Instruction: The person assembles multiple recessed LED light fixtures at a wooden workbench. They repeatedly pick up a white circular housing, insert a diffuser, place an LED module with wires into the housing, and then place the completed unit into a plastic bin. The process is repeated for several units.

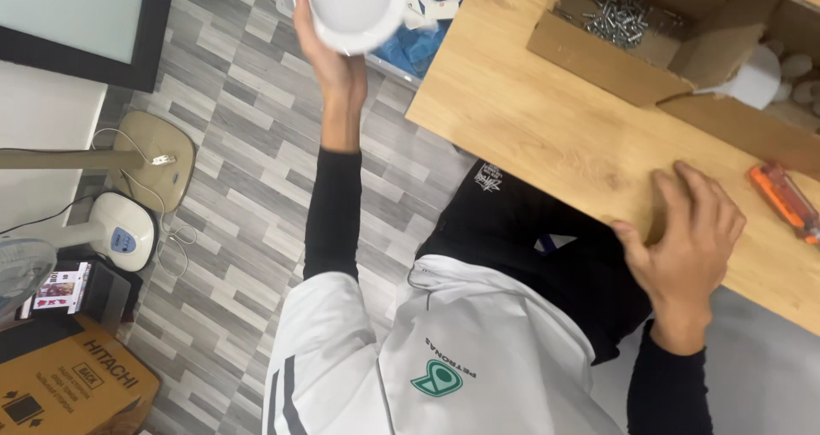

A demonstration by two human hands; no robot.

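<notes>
Round white light fitting held out over the floor, other hand planted on the table.

The white round fitting (pixel 350 8) sits in the left hand (pixel 329 55), fingers wrapped around its rim, out past the table (pixel 547 136) edge. The right hand (pixel 683 230) lies curled on the wooden edge, holding nothing. Beyond it, an orange tool (pixel 786 200); further back, a cardboard box of screws (pixel 623 16).
</notes>
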